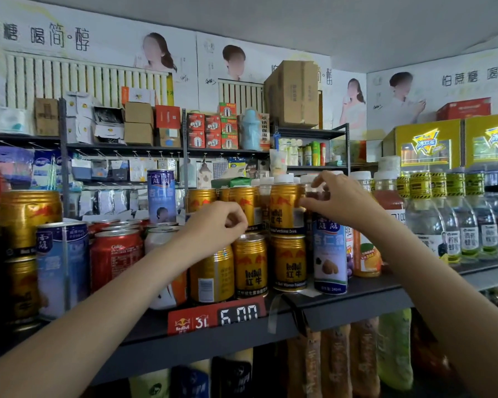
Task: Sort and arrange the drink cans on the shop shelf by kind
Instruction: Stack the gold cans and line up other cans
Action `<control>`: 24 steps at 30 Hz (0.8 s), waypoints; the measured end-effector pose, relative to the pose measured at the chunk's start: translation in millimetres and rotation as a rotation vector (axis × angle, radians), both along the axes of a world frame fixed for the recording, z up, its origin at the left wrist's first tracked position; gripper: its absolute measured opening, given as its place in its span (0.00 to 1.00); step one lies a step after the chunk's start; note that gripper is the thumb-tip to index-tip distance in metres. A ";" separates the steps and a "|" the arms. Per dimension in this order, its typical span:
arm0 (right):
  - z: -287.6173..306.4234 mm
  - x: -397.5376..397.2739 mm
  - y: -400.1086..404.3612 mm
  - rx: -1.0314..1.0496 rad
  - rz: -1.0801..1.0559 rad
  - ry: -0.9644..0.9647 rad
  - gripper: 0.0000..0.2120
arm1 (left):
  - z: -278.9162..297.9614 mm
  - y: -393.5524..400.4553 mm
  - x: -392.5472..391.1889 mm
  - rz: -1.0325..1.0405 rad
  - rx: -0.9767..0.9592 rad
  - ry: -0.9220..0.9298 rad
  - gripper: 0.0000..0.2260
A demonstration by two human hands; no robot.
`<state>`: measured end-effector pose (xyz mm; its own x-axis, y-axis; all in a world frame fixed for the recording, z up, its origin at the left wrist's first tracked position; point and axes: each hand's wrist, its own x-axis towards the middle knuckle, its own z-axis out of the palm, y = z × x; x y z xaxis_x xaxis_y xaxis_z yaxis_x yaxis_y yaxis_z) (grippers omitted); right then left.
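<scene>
Gold Red Bull cans (288,264) stand in two stacked layers on the dark shelf (357,300), above a red price tag (216,315). My left hand (213,226) hovers with curled fingers over the top of one lower gold can (212,278); a grip is not visible. My right hand (338,203) reaches over a tall blue-and-white almond drink can (329,251), and its thumb and fingers curl round a dark white-capped bottle (315,195) behind an upper gold can (285,208). Red Coke cans (115,254) and another blue can (62,265) stand at the left.
Clear bottles with yellow-black caps (454,219) fill the shelf's right end. An orange juice bottle (365,262) stands behind the almond can. A tall blue can (161,196) rises at the back. Boxes and hanging goods line the far wall shelves (127,146). Bottles sit on the level below.
</scene>
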<state>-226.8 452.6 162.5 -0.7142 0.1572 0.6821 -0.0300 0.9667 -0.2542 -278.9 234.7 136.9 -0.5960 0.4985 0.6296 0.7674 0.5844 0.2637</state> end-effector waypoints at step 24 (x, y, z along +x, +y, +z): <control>7.9 42.8 -142.0 -0.111 0.505 0.220 0.23 | -22.3 -97.1 47.2 0.028 0.490 0.051 0.08</control>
<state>-184.0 310.6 170.4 -0.5623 -0.0882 0.8222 -0.5457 0.7867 -0.2887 -231.7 137.6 114.5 -0.5676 0.1208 0.8144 0.7719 0.4221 0.4753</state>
